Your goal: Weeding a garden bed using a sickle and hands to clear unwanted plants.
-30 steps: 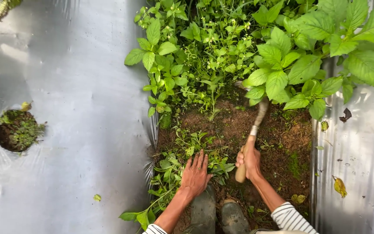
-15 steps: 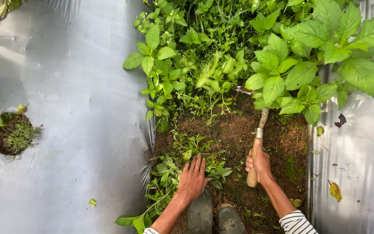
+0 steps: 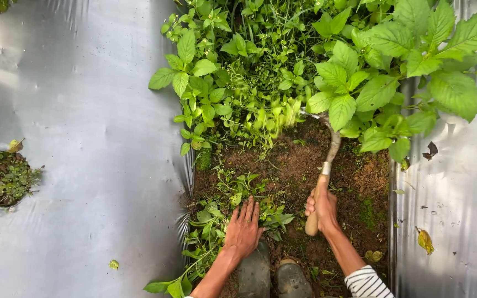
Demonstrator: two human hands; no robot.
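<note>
My right hand (image 3: 322,209) grips the wooden handle of a hand sickle (image 3: 323,175). Its metal blade reaches up under the green weeds (image 3: 260,110) at the edge of the bare brown soil (image 3: 299,165). Some of those weeds look blurred beside the blade. My left hand (image 3: 243,227) lies flat, fingers spread, on a heap of cut weeds (image 3: 216,232) at the lower left of the soil strip. Two dark rubber boots (image 3: 274,276) show below my hands.
Silver plastic mulch sheets (image 3: 95,165) flank the soil strip on both sides. A round planting hole (image 3: 1,179) with small weeds sits at the far left. Large-leaved plants (image 3: 393,72) overhang the upper right. Fallen leaves (image 3: 425,240) dot the right sheet.
The sickle has swung left into the weeds, which shake and blur. My right hand shifted slightly up-left. My left hand stays on the cut weeds. The view drifted a little.
</note>
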